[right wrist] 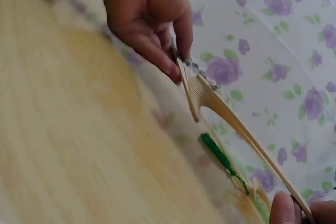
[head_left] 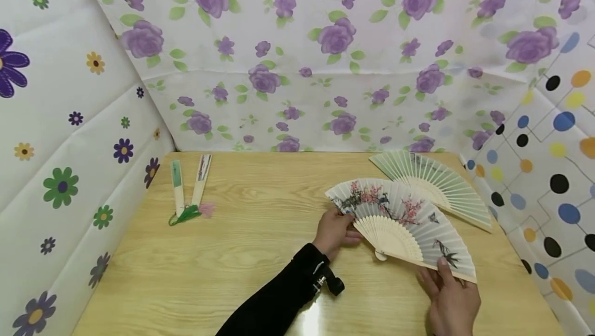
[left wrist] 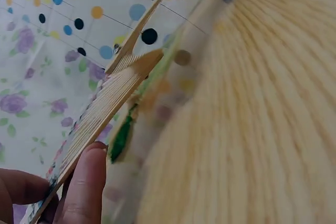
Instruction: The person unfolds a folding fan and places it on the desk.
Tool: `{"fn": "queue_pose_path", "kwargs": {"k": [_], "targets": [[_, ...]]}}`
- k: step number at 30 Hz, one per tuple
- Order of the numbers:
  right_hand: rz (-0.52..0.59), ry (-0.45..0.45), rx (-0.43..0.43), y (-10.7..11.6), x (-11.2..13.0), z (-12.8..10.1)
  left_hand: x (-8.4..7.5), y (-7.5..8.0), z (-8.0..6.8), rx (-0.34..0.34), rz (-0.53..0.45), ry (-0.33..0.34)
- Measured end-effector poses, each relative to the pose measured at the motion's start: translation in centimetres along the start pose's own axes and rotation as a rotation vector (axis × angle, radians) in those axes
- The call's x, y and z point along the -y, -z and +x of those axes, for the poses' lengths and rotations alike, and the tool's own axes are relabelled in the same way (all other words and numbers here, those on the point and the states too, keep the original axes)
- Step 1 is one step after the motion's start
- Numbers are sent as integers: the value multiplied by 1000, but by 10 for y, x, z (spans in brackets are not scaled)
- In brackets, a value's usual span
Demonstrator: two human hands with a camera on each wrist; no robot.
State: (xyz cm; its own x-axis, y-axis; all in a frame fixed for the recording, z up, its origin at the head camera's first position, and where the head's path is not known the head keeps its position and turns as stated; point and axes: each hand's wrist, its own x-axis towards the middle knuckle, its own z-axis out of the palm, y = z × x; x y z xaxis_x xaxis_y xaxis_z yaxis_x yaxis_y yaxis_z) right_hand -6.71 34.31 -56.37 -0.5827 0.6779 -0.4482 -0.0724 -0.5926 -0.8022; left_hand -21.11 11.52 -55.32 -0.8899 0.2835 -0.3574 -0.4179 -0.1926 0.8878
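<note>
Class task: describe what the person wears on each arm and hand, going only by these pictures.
The left arm wears a long black sleeve to the wrist, with a small black device with a silvery part strapped at the cuff. The left hand is bare, without glove or ring. The right hand is bare too; no sleeve shows at its wrist in the head view.

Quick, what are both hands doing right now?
Left hand: pinches one end of the open flowered fan.
Right hand: pinches the other end of the same fan.
</note>
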Motion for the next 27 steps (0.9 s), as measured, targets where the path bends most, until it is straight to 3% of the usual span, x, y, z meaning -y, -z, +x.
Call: {"fn": "queue_pose_path", "kwargs": {"k": [4, 10, 15, 19, 22, 27], "targets": [[-87, 3, 20, 0, 11, 8, -5, 7, 6, -18, 45, -21], [-243, -116, 8, -3, 28, 17, -15, 24, 14, -57, 170, -77], [-416, -149, 101, -5, 37, 25, -27, 32, 29, -84, 295, -97], [-585, -146, 193, -7, 37, 32, -36, 40, 33, -61, 454, -109], [-703, -121, 204, -8, 35, 35, -41, 46, 31, -21, 577, -145], [-773, -131, 201, -10, 32, 37, -44, 55, 27, -28, 772, -177]]}}
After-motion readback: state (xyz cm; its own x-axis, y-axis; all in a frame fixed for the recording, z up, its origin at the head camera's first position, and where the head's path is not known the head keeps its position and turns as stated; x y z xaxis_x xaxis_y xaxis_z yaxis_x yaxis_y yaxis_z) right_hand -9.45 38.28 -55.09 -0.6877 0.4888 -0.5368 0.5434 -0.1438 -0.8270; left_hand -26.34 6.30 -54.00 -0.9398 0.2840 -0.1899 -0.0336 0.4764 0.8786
